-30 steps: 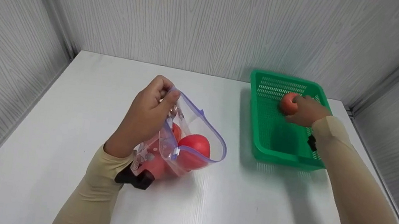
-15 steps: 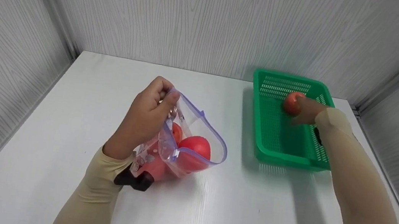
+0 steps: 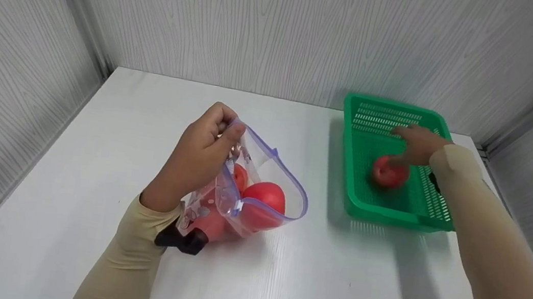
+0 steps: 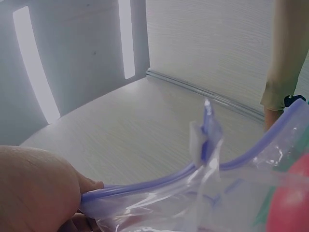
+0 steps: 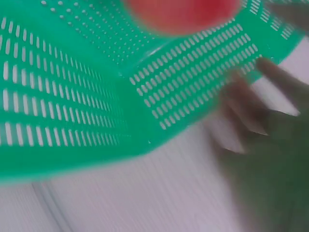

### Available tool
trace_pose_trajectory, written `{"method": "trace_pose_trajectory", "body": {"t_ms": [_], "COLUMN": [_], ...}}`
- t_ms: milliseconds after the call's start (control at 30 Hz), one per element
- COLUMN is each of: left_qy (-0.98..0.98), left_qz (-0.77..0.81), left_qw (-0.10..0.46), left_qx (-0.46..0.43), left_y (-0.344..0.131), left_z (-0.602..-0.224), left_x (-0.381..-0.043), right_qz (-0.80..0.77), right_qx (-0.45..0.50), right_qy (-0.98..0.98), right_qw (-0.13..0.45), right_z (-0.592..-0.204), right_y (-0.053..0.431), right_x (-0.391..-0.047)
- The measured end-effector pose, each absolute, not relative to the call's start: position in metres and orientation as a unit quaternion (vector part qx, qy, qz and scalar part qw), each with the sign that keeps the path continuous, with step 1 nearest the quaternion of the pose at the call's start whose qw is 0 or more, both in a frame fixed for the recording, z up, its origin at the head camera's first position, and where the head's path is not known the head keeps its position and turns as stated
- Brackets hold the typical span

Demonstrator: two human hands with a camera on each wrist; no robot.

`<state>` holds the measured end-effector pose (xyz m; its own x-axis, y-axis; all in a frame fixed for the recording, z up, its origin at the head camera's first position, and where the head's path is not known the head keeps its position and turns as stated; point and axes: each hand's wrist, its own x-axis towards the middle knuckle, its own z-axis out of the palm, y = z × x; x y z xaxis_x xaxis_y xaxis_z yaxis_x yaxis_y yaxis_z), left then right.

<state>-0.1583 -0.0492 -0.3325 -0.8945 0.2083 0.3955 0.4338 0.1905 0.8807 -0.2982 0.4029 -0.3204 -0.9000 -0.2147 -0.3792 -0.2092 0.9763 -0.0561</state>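
In the head view my left hand [image 3: 201, 156] pinches the upper edge of a clear zip bag [image 3: 300, 192] with a purple seal, its mouth held wide. Several smooth red fruits [image 3: 266, 196] fill the bag. The left wrist view shows the bag's white slider [image 4: 196, 144] and one red fruit [image 4: 289, 203]. My right hand [image 3: 420, 145] reaches into a green plastic basket [image 3: 384, 214], fingers spread, holding nothing. Just below its thumb, a round red fruit [image 3: 390, 175] with a dimple lies in the basket. Motion blurs this hand [image 5: 251, 113] in the right wrist view.
The basket stands at the right rear of the white table [image 3: 301, 277], close to the back wall [image 3: 241, 28]. Grey wood-grain panels rise on the left and right. A black wrist mount [image 3: 181, 239] sits on the left sleeve.
The red fruit has shifted from the back of the basket towards its front, away from the right hand's grasp. The right fingers have spread. The left hand keeps holding the bag.
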Motion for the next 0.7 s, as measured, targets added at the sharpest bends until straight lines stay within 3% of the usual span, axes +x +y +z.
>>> {"method": "trace_pose_trajectory", "body": {"t_ms": [133, 233, 433, 700], "left_qy": [-0.768, -0.768, -0.772, -0.778], "left_qz": [-0.599, -0.599, -0.594, -0.589], "left_qw": [0.092, 0.095, 0.102, 0.094], "left_qx": [-0.208, -0.206, -0.202, -0.199], "left_y": [-0.051, -0.052, -0.054, -0.054], "left_z": [-0.332, -0.331, -0.331, -0.334], "left_x": [-0.158, -0.158, -0.16, -0.161], "right_qz": [-0.037, -0.044, 0.017, -0.106], "right_qx": [-0.046, -0.055, -0.127, -0.21], "right_qy": [0.935, 0.917, 0.95, 0.969], "right_qw": [0.35, 0.393, 0.286, 0.08], "right_z": [-0.322, -0.326, -0.32, -0.299], "right_y": [0.386, 0.373, 0.36, 0.36], "right_x": [-0.283, -0.28, -0.281, -0.261]}}
